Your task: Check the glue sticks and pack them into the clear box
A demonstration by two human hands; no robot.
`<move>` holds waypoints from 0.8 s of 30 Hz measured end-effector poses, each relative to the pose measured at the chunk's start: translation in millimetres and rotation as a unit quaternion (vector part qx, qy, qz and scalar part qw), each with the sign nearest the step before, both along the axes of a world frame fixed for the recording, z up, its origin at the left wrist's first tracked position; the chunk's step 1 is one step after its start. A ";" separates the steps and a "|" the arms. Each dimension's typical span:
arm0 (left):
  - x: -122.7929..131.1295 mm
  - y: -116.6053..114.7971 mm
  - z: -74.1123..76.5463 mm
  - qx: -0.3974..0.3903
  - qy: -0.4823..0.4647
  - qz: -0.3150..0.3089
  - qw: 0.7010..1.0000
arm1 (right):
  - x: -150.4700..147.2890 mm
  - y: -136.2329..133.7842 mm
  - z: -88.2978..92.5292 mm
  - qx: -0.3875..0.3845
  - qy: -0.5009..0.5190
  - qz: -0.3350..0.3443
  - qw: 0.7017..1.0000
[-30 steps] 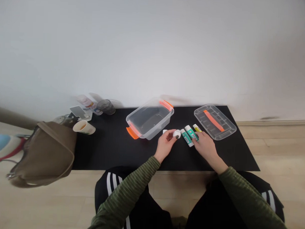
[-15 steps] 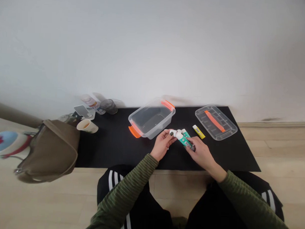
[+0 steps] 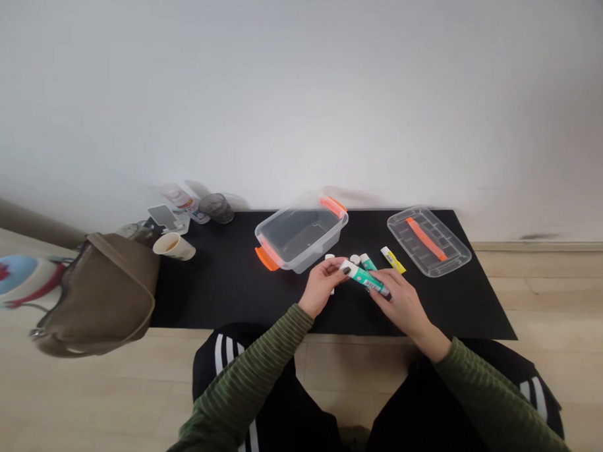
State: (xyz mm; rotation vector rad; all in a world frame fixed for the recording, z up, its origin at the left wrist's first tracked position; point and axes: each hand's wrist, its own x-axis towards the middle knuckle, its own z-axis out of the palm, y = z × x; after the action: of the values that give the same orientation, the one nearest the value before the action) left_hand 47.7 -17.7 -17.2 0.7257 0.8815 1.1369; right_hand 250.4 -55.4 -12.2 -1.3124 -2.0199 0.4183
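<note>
A seated person's two bare hands are meeting above a black mat, and together they are holding one green-and-white glue stick [image 3: 366,280] nearly level between them. The left hand [image 3: 320,286] is closing narrowly around the stick's white end, while the right hand [image 3: 402,301] is wrapping around its green body, so a hand is steadying each end and the stick is staying off the surface. Just beyond the hands, a second green glue stick [image 3: 368,262], a small white cap [image 3: 354,259] and a yellow glue stick [image 3: 392,259] are lying on the black mat [image 3: 220,289], with a white piece [image 3: 329,256] partly hidden behind the left hand. An open clear plastic box [image 3: 301,232] with orange handles is sitting to the left of them, and its clear lid [image 3: 428,234] is lying well to the right. At the mat's far left, a paper cup [image 3: 173,246] and a dark glass [image 3: 216,208] are standing near a brown bag [image 3: 101,298], which is slumping against the mat's edge. A white wall [image 3: 306,88] is rising behind, and a pale wooden floor [image 3: 350,386] is stretching below.
</note>
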 end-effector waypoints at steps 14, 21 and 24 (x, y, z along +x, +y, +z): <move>-2.7 -4.8 2.3 0.005 0.007 -0.009 1.000 | 1.9 -5.6 4.0 -0.007 0.064 -0.003 0.998; -3.9 -7.9 0.3 0.022 0.028 -0.028 0.999 | 1.2 -5.2 4.0 -0.119 0.124 -0.014 0.985; -4.7 -7.9 -0.1 0.023 0.038 -0.030 0.999 | -0.2 -5.0 1.1 -0.153 0.142 -0.018 0.978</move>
State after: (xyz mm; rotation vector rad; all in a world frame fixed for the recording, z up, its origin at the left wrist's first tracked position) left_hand 43.0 -25.7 -17.3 0.8318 0.8932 1.0849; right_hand 250.2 -60.4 -11.0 -1.3778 -1.7373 0.8751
